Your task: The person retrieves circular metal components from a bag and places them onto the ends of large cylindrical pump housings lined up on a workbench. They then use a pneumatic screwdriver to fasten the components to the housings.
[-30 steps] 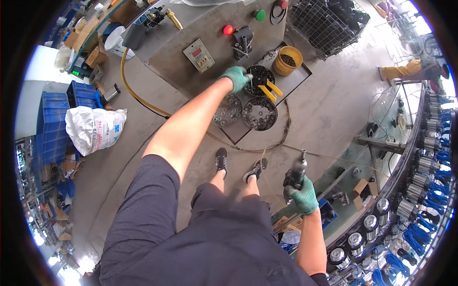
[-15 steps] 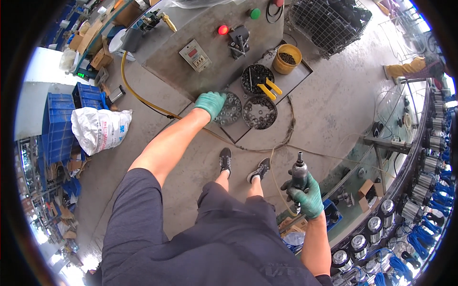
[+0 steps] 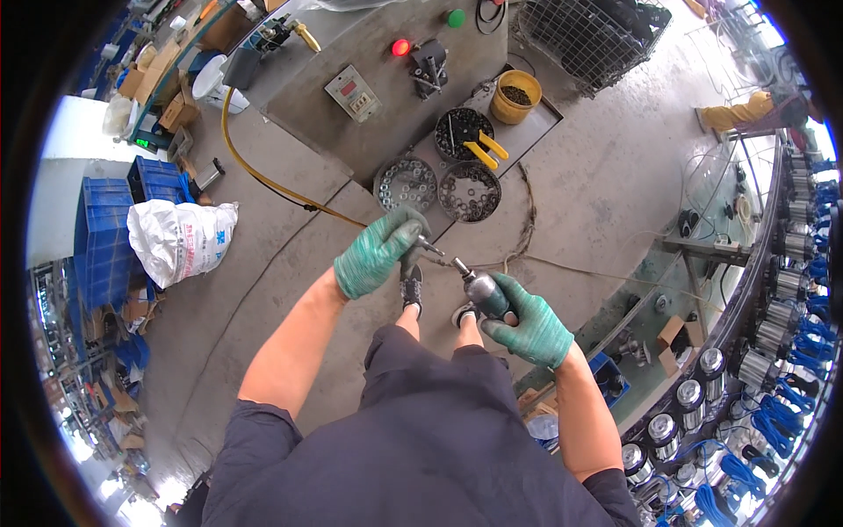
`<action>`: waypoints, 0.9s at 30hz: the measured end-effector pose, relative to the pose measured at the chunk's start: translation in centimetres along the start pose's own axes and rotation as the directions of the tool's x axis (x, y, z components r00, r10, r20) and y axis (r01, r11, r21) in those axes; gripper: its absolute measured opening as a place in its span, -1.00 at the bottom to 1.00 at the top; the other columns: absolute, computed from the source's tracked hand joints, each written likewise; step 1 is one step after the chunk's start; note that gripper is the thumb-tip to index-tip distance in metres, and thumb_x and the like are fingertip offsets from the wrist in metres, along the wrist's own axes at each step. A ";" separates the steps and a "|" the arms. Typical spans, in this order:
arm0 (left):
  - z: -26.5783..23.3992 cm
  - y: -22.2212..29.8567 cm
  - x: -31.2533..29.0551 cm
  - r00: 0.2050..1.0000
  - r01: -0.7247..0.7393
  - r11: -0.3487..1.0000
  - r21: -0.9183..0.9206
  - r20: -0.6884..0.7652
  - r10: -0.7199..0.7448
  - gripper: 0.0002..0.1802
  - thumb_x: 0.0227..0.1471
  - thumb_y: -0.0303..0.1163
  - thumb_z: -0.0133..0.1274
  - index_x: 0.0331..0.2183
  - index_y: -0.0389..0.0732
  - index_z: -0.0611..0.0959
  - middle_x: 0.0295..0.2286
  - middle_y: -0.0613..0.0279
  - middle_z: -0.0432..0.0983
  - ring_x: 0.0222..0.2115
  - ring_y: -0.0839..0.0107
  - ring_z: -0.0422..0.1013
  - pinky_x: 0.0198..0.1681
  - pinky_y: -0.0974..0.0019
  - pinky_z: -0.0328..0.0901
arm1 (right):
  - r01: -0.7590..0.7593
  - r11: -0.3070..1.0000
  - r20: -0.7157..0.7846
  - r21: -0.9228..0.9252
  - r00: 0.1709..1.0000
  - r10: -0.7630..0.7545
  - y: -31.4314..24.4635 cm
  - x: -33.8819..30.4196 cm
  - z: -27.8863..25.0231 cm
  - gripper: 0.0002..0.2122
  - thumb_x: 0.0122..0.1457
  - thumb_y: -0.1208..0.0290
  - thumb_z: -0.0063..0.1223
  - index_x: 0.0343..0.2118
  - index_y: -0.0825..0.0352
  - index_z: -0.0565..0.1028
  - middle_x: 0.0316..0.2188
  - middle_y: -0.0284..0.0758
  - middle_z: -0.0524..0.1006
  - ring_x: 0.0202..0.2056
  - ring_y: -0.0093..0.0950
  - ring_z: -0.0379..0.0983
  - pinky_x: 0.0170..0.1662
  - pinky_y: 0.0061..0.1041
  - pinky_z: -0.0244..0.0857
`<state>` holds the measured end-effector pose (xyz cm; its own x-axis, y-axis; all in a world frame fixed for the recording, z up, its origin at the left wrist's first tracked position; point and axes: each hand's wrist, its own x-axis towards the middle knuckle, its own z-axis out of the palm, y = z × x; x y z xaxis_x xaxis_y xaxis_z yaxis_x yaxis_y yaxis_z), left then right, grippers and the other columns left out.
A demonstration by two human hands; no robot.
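Left hand (image 3: pixel 376 253) fingers pinch a small fastener (image 3: pixel 428 247) at the driver (image 3: pixel 481 292) tip, right hand (image 3: pixel 531 328) clamped around its body; a slip likely drops it between fingertips.

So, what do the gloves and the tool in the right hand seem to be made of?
Gloves: the left hand and right hand wear green knitted fabric, matte and mottled, possibly coated. Tool: likely metal, with a grey body that shines and a slim steel-like tip.

Factory workshop, parts trays (image 3: pixel 406 184), control box (image 3: pixel 353 93)
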<state>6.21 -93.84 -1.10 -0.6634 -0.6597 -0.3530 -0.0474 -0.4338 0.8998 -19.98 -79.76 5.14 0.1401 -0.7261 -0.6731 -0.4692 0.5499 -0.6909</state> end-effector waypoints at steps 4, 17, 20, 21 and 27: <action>1.1 -0.1 -1.5 1.000 -0.010 1.000 0.025 -0.012 0.010 -0.71 0.39 -0.15 -0.07 -0.13 -0.17 0.53 -0.43 0.39 0.37 -0.45 0.60 0.33 -0.38 0.43 0.32 | 0.033 0.999 0.016 -0.023 0.999 -0.033 -0.3 -0.2 0.6 -0.27 0.05 0.20 0.24 0.30 0.28 0.27 -0.37 0.00 0.62 -0.25 -0.10 0.63 -0.10 -0.23 0.45; 1.7 -1.9 -3.3 0.982 -0.094 0.952 0.290 0.186 0.041 -0.79 0.38 -0.31 -0.09 -0.03 -0.17 0.47 -0.22 0.32 0.43 -0.19 0.51 0.34 -0.05 0.34 0.31 | -0.042 0.982 0.182 0.185 0.983 0.008 1.0 -0.3 1.9 -0.26 0.08 0.20 0.27 0.33 0.22 0.26 -0.35 -0.25 0.60 -0.43 -0.50 0.51 -0.38 -0.45 0.40; 2.0 -2.4 -3.3 0.977 -0.058 0.996 0.070 0.210 0.042 -0.58 0.36 -0.14 -0.05 0.11 -0.17 0.41 -0.07 0.25 0.43 -0.06 0.46 0.37 0.07 0.29 0.30 | -0.062 0.950 0.219 0.304 0.976 -0.006 2.0 -0.2 2.1 -0.28 0.10 0.21 0.26 0.33 0.23 0.27 -0.36 -0.35 0.57 -0.44 -0.61 0.46 -0.44 -0.52 0.36; 1.8 -2.8 -2.9 0.973 -0.093 0.996 -0.017 0.210 0.094 -0.52 0.35 -0.07 -0.04 0.13 -0.17 0.40 -0.06 0.25 0.43 -0.05 0.45 0.38 0.08 0.28 0.30 | -0.061 0.938 0.223 0.340 0.975 -0.018 2.3 -0.1 2.2 -0.29 0.11 0.22 0.25 0.33 0.24 0.27 -0.37 -0.37 0.56 -0.44 -0.61 0.46 -0.44 -0.53 0.36; -5.9 -4.9 5.0 0.988 0.004 0.222 0.975 -0.037 0.148 -0.20 0.13 0.23 0.08 0.12 -0.27 0.50 0.03 -0.03 0.45 0.13 0.10 0.33 0.25 -0.01 0.17 | -0.029 0.885 0.157 0.465 0.986 -0.050 4.9 -0.3 2.7 -0.31 0.12 0.23 0.22 0.32 0.28 0.27 -0.34 -0.40 0.54 -0.41 -0.62 0.45 -0.38 -0.57 0.37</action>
<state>7.53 -98.61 -8.83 -0.6347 -0.7393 -0.2249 -0.7410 0.4997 0.4486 -19.95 -75.73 1.30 0.2987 -0.6789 -0.6707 -0.0137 0.6997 -0.7144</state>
